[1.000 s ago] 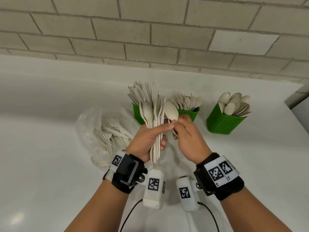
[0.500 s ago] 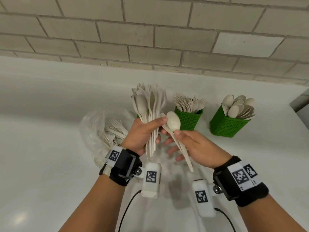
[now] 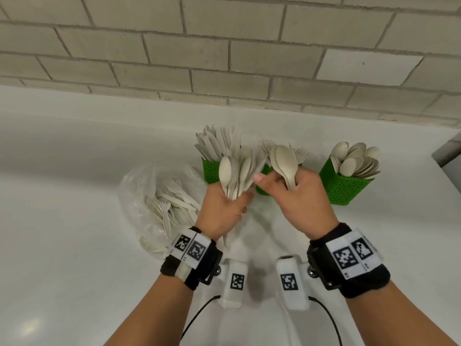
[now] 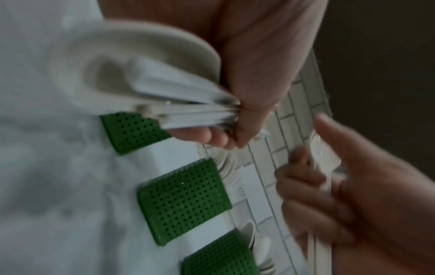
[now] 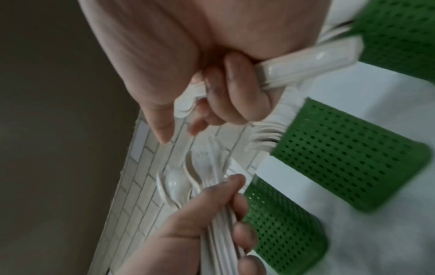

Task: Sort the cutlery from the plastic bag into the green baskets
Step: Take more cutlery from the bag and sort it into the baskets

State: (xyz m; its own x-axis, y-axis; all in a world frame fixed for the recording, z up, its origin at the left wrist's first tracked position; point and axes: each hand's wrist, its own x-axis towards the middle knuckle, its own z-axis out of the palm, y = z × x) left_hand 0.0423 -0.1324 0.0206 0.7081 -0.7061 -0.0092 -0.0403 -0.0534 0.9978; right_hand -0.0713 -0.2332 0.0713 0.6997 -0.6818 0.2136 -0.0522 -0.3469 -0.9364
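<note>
Right hand (image 3: 303, 196) round spoons (image 3: 284, 161), just beside left hand's (image 3: 224, 211) bundle (image 3: 237, 173).

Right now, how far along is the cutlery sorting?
Well underway. Done: the knife basket, fork basket and spoon basket each hold cutlery. In hand: the left hand grips a mixed bundle; the right hand holds spoons. Left: forks in the plastic bag.

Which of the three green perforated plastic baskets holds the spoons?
The rightmost green basket, standing apart by the counter's right edge: rounded beige spoon bowls stick out of it. The other two show knives and forks.
</note>
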